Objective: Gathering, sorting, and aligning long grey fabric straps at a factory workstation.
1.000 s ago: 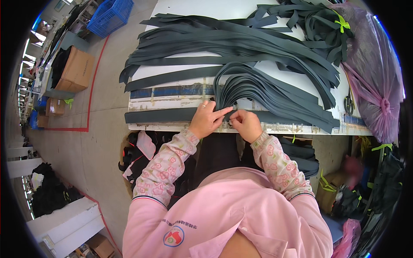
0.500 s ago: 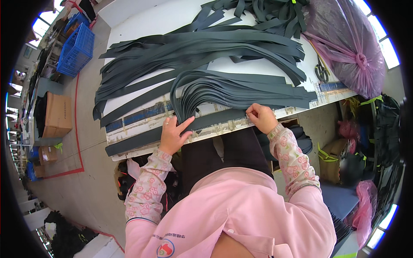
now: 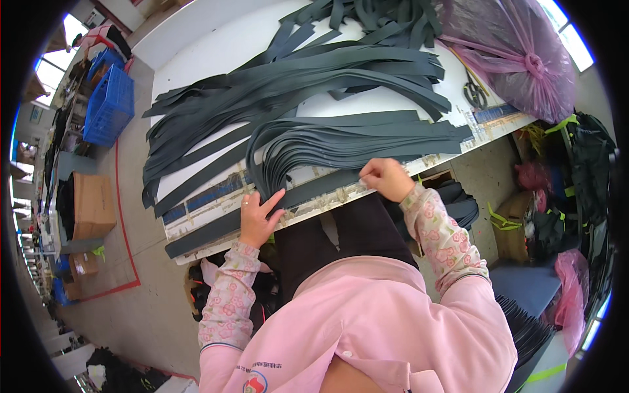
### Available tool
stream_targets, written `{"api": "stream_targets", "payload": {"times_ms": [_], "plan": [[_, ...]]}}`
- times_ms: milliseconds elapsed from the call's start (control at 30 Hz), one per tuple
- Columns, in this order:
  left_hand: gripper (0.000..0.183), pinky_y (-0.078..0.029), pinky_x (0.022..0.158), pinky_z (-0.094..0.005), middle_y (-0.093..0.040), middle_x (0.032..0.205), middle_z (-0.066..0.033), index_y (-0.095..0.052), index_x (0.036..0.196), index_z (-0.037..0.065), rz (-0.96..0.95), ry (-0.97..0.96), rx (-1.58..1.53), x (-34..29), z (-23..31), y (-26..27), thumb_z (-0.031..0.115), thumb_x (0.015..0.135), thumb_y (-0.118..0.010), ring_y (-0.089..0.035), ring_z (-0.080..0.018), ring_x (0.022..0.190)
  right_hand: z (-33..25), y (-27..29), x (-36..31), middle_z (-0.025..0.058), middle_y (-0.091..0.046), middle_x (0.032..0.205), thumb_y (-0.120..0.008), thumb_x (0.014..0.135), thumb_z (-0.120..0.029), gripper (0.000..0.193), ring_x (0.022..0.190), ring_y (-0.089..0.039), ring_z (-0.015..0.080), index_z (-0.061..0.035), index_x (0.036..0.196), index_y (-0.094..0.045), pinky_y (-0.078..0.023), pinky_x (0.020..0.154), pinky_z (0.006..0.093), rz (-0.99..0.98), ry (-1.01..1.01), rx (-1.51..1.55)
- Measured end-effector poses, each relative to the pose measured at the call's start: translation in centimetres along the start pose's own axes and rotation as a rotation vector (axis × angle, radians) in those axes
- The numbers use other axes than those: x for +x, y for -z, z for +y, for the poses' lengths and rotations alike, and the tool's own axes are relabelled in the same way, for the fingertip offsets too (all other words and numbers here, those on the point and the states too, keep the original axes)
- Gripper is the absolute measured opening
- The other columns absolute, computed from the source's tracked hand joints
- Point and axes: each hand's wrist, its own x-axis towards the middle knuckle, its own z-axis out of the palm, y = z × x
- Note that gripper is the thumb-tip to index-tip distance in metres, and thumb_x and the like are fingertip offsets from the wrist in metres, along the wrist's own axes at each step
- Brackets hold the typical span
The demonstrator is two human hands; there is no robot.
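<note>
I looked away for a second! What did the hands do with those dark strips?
The hands spread apart along the table edge. Left hand now presses flat on the folded strip bundle; right hand pinches a strip further right. The strip piles and pink bag stayed put.

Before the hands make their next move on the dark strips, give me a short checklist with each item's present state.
1. Left hand flat on the folded strip bundle: ok.
2. Right hand closed on the long strip at the table edge: ok, though its grip is partly hidden.
3. Long strip lying flat along the edge: ok.
4. Scissors apart from both hands: ok.
5. Strip ends aligned: cannot tell.
</note>
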Motion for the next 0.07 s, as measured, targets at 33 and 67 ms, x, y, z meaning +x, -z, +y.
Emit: {"api": "stream_targets", "payload": {"times_ms": [33, 67], "plan": [[0.059, -0.041, 0.077, -0.0422, -0.044, 0.084, -0.01, -0.067, 0.13, 0.027, 0.017, -0.031, 0.026, 0.0, -0.2, -0.2, 0.026, 0.073, -0.082, -0.045, -0.0303, 0.08, -0.4, -1.1, -0.3, 0.0111, -0.071, 0.075, -0.067, 0.082, -0.008, 0.013, 0.072, -0.07, 0.0208, -0.0018, 0.092, -0.072, -0.054, 0.07, 0.0319, -0.037, 0.026, 0.008], [0.06, -0.043, 0.083, -0.0414, -0.051, 0.09, -0.0096, -0.067, 0.13, 0.024, 0.026, -0.074, 0.04, -0.2, -0.9, -0.4, 0.025, 0.072, -0.082, -0.05, -0.0298, 0.086, -1.0, -2.5, -0.2, 0.0097, -0.073, 0.079, -0.068, 0.083, -0.011, 0.013, 0.074, -0.071, 0.0231, -0.0029, 0.092, -0.073, -0.055, 0.075, 0.0332, -0.073, 0.079, -0.068]]}}
